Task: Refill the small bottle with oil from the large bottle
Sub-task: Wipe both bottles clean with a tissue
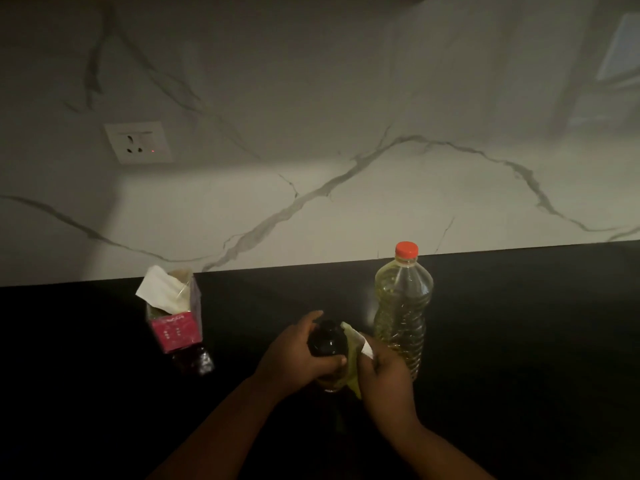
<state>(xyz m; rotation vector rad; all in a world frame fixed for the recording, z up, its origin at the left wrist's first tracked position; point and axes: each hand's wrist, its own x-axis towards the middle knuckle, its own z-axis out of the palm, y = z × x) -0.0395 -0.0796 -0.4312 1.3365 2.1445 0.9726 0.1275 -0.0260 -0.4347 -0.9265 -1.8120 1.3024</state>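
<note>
The small dark bottle [327, 341] stands on the black counter, seen from above. My left hand [298, 355] wraps around its left side and front. Pressed against the bottle's right side, my right hand [384, 372] pinches a yellow-green cloth or tissue [353, 362] with a white corner. The large clear plastic bottle [401, 306] of yellow oil stands upright just right of my hands, its red cap [406, 249] on. It touches neither hand as far as I can tell. The small bottle's lower body is hidden by my hands and the dim light.
A pink-and-purple tissue box [175, 317] with white tissue sticking out stands at the left, near the wall. The black counter [519, 341] runs wide to both sides. A marble wall with a white socket [138, 142] rises behind.
</note>
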